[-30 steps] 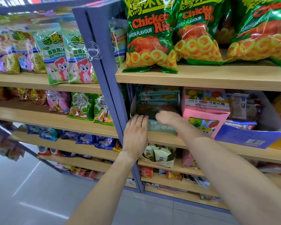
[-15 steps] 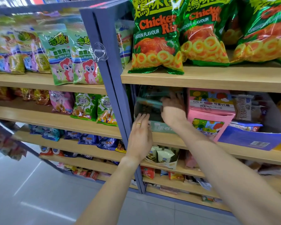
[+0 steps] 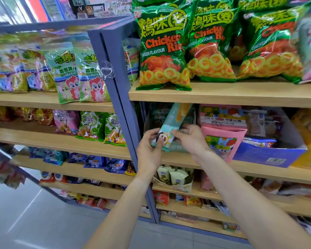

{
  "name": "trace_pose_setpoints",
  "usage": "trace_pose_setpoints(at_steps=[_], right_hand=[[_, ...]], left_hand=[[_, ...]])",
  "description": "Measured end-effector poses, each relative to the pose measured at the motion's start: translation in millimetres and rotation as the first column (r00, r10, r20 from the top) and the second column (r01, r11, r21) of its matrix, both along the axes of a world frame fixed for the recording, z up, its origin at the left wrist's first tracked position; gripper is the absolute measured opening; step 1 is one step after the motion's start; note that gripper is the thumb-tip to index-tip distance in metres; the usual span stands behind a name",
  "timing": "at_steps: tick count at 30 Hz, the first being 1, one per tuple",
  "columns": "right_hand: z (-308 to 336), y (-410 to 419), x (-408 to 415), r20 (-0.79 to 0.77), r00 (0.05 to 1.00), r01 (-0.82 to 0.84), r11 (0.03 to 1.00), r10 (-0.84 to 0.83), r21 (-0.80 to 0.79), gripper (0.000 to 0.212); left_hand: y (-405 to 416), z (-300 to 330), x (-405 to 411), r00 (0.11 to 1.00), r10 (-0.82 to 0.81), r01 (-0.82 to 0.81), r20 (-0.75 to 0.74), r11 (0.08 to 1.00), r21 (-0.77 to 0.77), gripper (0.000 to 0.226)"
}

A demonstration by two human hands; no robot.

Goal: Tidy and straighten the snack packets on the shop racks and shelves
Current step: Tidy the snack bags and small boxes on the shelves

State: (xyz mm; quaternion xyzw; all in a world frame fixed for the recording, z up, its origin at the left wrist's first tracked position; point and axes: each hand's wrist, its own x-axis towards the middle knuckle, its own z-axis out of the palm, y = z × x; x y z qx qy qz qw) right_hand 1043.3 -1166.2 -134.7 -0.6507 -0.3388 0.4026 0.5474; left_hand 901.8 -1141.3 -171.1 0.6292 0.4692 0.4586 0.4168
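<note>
A long teal snack packet (image 3: 174, 123) with a cartoon face at its lower end tilts out of a teal display box (image 3: 178, 148) on the second shelf of the right rack. My left hand (image 3: 149, 150) pinches the packet's lower left end. My right hand (image 3: 190, 139) grips its lower right side. More teal packets (image 3: 158, 114) stand behind in the box, partly hidden.
A pink carton (image 3: 223, 141) and a blue box (image 3: 269, 155) stand right of the teal box. Green Chicken Rings bags (image 3: 162, 49) fill the shelf above. A blue rack post (image 3: 118, 90) stands just left of my hands. Pony-print bags (image 3: 75, 76) line the left rack.
My right hand has drawn a teal packet out of the box and tilted it. My left hand left the box's front edge and took the packet's lower end.
</note>
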Motion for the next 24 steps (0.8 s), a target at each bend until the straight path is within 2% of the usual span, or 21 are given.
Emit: trace_pose_setpoints(at_steps=[2, 3, 4, 6, 8, 9, 11, 13, 15, 17, 19, 22, 24], right_hand=[[-2, -7, 4, 0.22, 0.975, -0.002, 0.997, 0.018, -0.072, 0.035], [-2, -12, 6, 0.359, 0.933, 0.022, 0.994, 0.017, -0.104, 0.039], [-2, -17, 9, 0.491, 0.871, 0.06, 0.992, 0.001, -0.109, 0.041], [0, -26, 10, 0.694, 0.716, 0.103, 0.995, -0.072, -0.003, 0.038], [2, -29, 6, 0.839, 0.527, 0.036, 0.99, -0.134, 0.136, 0.044], [2, -27, 4, 0.899, 0.422, -0.023, 0.989, -0.122, 0.145, 0.051], [7, -17, 2, 0.978, 0.206, -0.072, 0.997, -0.021, 0.037, 0.061], [17, -7, 1, 0.983, 0.104, -0.039, 0.989, 0.149, -0.146, 0.053], [20, 2, 3, 0.956, 0.097, -0.037, 0.961, 0.275, -0.273, 0.039], [18, 9, 4, 0.933, 0.175, -0.05, 0.95, 0.313, -0.309, 0.036], [13, 14, 7, 0.915, 0.236, -0.054, 0.944, 0.328, -0.324, 0.034], [5, 25, 12, 0.869, 0.28, -0.087, 0.913, 0.407, -0.399, 0.032], [-2, 30, 16, 0.857, 0.307, -0.097, 0.909, 0.414, -0.405, 0.033]], left_hand=[[6, 5, -3, 0.98, 0.049, -0.02, -0.192, 0.988, 0.151, 0.029], [9, 8, -4, 0.95, 0.086, -0.01, -0.301, 0.97, 0.245, 0.029], [12, 9, -5, 0.91, 0.123, 0.015, -0.396, 0.944, 0.328, 0.029], [20, 16, -6, 0.832, 0.158, 0.098, -0.532, 0.902, 0.421, 0.032], [27, 24, -3, 0.756, 0.166, 0.164, -0.633, 0.888, 0.429, 0.038], [29, 28, -1, 0.723, 0.164, 0.184, -0.671, 0.891, 0.416, 0.039], [33, 33, 2, 0.678, 0.15, 0.208, -0.72, 0.9, 0.383, 0.04], [36, 34, 4, 0.649, 0.14, 0.22, -0.748, 0.907, 0.36, 0.041], [37, 35, 5, 0.602, 0.142, 0.234, -0.786, 0.909, 0.344, 0.042], [34, 32, 6, 0.543, 0.198, 0.266, -0.816, 0.881, 0.39, 0.05], [31, 24, 5, 0.495, 0.283, 0.325, -0.821, 0.816, 0.478, 0.059], [24, 1, 2, 0.531, 0.26, 0.393, -0.806, 0.768, 0.506, 0.062], [21, -17, -3, 0.517, 0.242, 0.416, -0.821, 0.767, 0.488, 0.056]])
